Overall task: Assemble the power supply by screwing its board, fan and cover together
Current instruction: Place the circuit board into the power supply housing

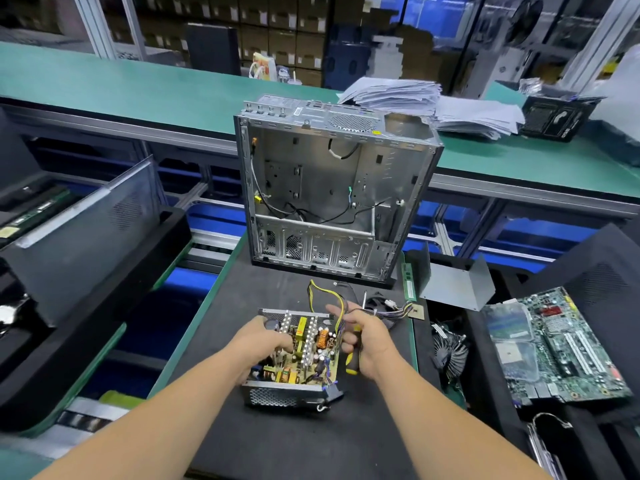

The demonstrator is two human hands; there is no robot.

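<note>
power supply (294,358) sits open on the black mat (311,438) right in front of the person, metal chassis with the board (304,355) already dropped inside, no cover on yet and i can't spot the psu fan anywhere on it. left hand (261,344) is reaching into the open top, fingers curled down onto the board on the left side, looks like it's steadying or nudging the board so the holes line up. can't tell if it's actually pinching anything.

right hand (363,341) has its lower fingers wrapped round a yellow and black screwdriver (354,358), shaft pointing up and away, while index and thumb are spread out near the wire bundle (388,311) coming off the board. my guess is they're keeping the cables out of the way before driving screws.

empty pc case (332,192) stands behind the supply, a motherboard (561,344) lies off to the right, and a bent grey metal panel (453,282) that could be the cover.
</note>
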